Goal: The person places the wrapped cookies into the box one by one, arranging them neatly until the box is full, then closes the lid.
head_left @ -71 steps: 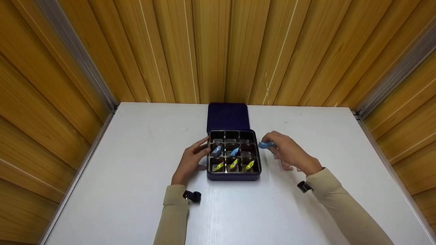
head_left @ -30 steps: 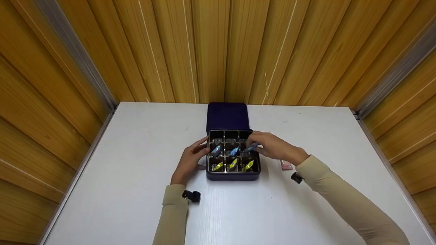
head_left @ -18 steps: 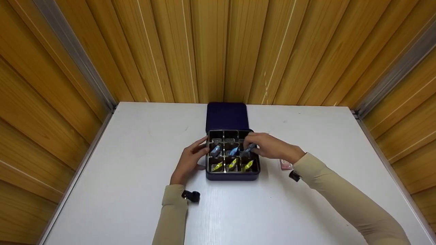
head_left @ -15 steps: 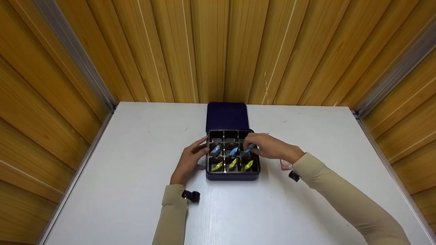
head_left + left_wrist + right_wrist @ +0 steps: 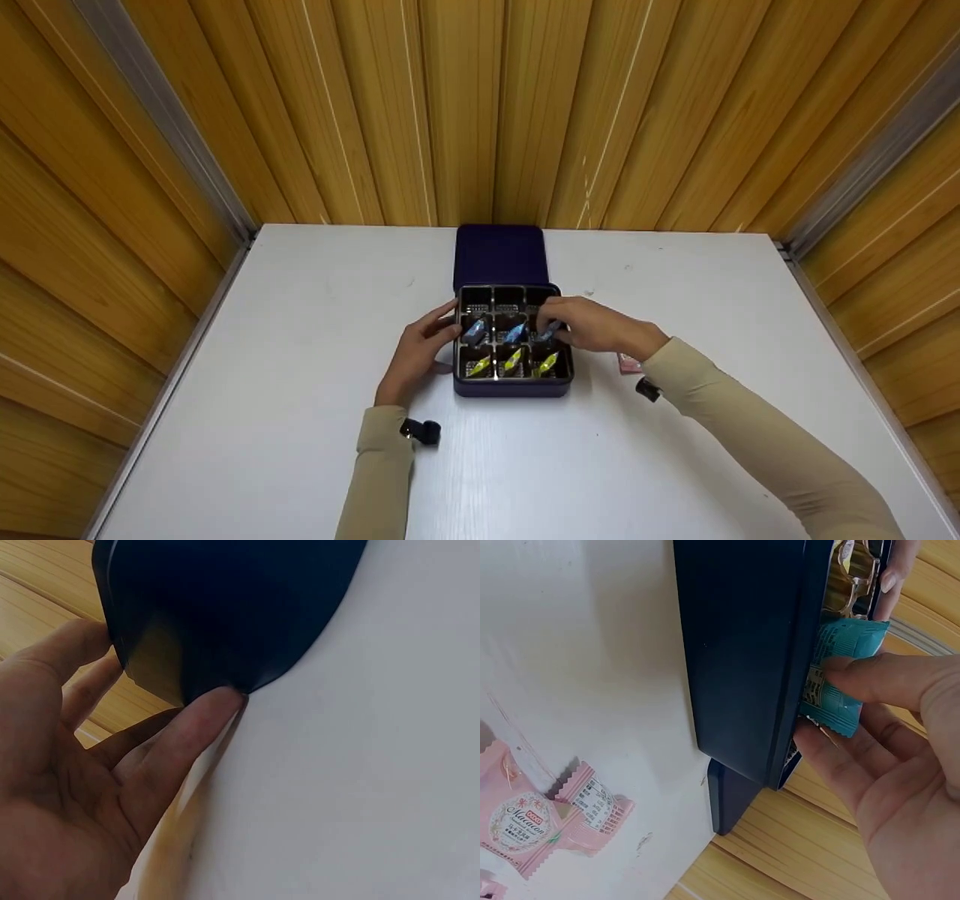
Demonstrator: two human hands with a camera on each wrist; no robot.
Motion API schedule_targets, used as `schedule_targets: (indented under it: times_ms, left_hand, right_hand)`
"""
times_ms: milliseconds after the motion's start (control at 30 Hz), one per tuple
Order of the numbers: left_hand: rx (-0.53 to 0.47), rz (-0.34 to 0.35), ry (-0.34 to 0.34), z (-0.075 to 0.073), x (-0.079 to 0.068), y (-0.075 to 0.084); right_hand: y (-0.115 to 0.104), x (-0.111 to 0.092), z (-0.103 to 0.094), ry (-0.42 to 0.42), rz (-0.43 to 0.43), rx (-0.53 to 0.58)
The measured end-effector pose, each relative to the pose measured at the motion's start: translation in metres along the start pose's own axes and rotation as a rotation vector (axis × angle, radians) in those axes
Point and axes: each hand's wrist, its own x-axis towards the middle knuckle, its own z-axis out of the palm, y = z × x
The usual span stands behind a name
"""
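A dark blue box with a black nine-part insert stands on the white table, its lid laid back behind it. My left hand rests against the box's left side, thumb and fingertips touching its wall. My right hand pinches a blue wrapped candy between thumb and fingers, partly inside the middle-row right compartment. Two blue candies lie in the middle row's other compartments. Three yellow-green candies fill the front row. The back row's left and centre compartments hold nothing; fingers partly cover its right one.
Pink wrapped candies lie on the table right of the box; in the head view the right forearm hides most of them. Wood-patterned panels stand behind the table and along both sides.
My right hand has carried the blue candy left from beside the box into the middle-row right compartment, lowering it slightly at the end. The left hand has stayed at the box's left side.
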Motion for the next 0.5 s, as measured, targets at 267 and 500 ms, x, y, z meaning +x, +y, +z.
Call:
schedule_targets:
  times_ms: [267,500]
  left_hand:
    - [0.013,0.003,0.012,0.0007,0.0001,0.0022]
    - [-0.065,-0.074,0.001,0.001,-0.0006,0.0041]
  right_hand:
    - [0.0003,0.0006,-0.0011,-0.008,0.015,-0.001]
    - [-0.0002,0.0006,-0.0033,-0.012,0.021,-0.007]
